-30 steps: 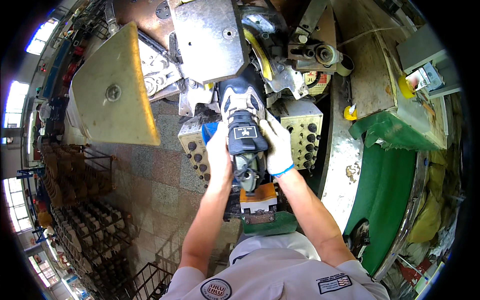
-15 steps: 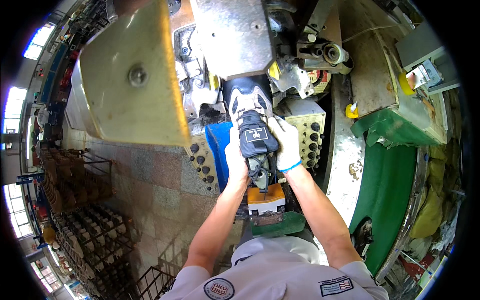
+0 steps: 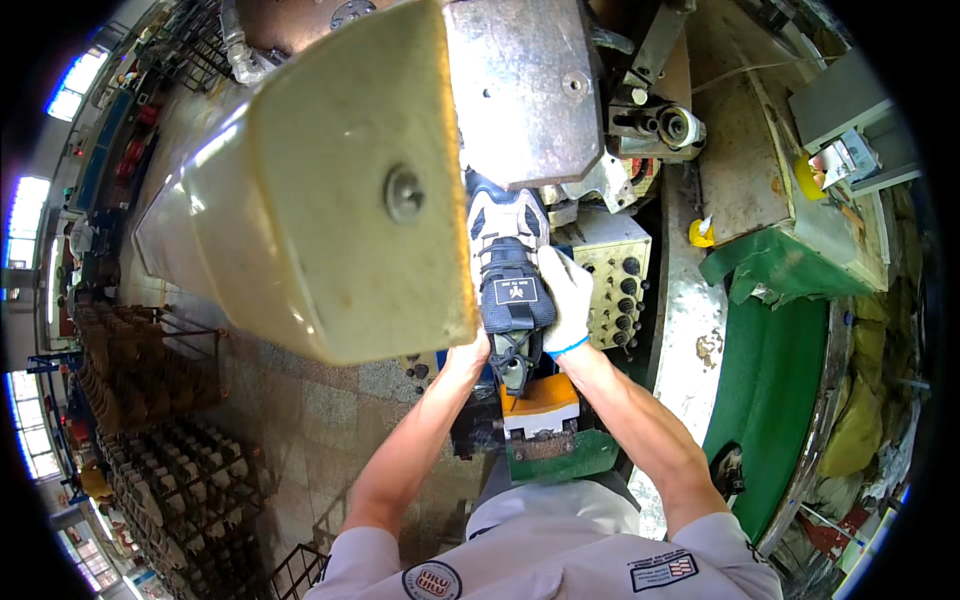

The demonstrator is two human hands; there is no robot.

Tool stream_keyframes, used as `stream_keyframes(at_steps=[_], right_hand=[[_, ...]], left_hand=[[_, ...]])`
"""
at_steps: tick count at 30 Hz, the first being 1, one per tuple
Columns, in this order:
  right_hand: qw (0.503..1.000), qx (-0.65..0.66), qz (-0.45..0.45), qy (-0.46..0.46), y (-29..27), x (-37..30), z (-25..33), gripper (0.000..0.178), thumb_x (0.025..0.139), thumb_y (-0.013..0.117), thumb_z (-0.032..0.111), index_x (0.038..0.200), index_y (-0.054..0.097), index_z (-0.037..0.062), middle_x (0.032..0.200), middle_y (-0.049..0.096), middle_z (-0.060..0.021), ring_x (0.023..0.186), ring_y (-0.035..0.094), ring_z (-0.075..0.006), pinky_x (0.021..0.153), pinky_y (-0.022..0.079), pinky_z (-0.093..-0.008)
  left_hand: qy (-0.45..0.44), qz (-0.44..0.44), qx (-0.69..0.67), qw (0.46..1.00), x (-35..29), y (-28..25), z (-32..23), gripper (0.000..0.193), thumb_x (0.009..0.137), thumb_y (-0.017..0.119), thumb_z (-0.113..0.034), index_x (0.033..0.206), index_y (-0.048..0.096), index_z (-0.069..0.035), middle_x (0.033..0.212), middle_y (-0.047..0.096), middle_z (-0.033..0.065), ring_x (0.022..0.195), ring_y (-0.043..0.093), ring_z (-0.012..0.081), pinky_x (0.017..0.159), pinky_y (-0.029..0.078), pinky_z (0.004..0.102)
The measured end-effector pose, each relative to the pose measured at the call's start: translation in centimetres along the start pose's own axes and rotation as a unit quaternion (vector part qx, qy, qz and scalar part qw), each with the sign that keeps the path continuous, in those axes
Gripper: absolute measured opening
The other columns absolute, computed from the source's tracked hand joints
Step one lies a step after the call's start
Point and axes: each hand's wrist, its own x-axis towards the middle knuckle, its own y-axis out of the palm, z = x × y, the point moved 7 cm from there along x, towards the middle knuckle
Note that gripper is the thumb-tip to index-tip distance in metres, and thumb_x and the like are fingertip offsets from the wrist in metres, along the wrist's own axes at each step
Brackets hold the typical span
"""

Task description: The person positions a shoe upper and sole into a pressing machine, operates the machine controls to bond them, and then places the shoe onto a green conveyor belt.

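A grey, white and black sneaker (image 3: 515, 290) lies between my hands, its toe end running under a thick metal plate (image 3: 530, 90). My right hand (image 3: 567, 300), in a white glove with a blue cuff, is closed along the shoe's right side. On the other side, my left hand (image 3: 474, 350) stays against the shoe; a large yellowish translucent guard (image 3: 350, 190) hides its fingers. Dark laces hang at the shoe's near end, just above an orange pad (image 3: 540, 394) on a metal holder.
Right of the shoe stands a cream control box (image 3: 605, 260) with several black knobs. Farther right runs a green-lined channel (image 3: 765, 370) with a dark shoe in it. Racks of shoe parts (image 3: 180, 480) stand at the left. A roller bracket (image 3: 665, 128) juts out beside the plate.
The guard and the metal plate now appear farther right and lower in view, and the guard covers most of my left hand. Both hands remain at the shoe's sides.
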Motion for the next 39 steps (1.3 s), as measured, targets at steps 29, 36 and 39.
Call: stream_keyframes(at_steps=[29, 36, 39], right_hand=[[0.993, -0.096, -0.063, -0.015, -15.7, -12.0, 8.6, 0.05, 0.103, 0.047, 0.018, 0.144, 0.038, -0.0082, 0.135, 0.054, -0.0303, 0.111, 0.065, -0.0426, 0.081, 0.063, -0.0435], [0.996, -0.084, 0.016, 0.0, -13.5, -12.0, 9.0, 0.047, 0.105, 0.042, 0.017, 0.144, 0.038, -0.0098, 0.136, 0.054, -0.031, 0.112, 0.065, -0.0429, 0.086, 0.061, -0.044], [0.997, -0.056, 0.042, 0.022, -12.1, -12.9, 9.5, 0.052, 0.103, 0.052, 0.023, 0.142, 0.041, -0.0099, 0.134, 0.057, -0.0291, 0.111, 0.066, -0.0391, 0.087, 0.06, -0.0445]], left_hand=[[-0.037, -0.05, 0.327, 0.943, -20.4, -0.6, 15.7, 0.081, 0.075, 0.077, -0.012, 0.144, 0.038, 0.008, 0.128, 0.058, 0.0343, 0.108, 0.062, 0.0493, 0.09, 0.054, 0.0494], [-0.198, -0.026, 0.075, 0.977, -20.5, -10.2, 6.4, 0.046, 0.065, 0.088, -0.011, 0.107, 0.073, 0.002, 0.083, 0.072, 0.0036, 0.074, 0.063, 0.0108, 0.072, 0.052, 0.0289], [-0.231, -0.015, 0.132, 0.964, -22.0, -14.2, -2.4, 0.041, 0.065, 0.087, -0.004, 0.104, 0.074, 0.001, 0.089, 0.072, 0.0011, 0.077, 0.06, 0.0093, 0.075, 0.051, 0.0282]])
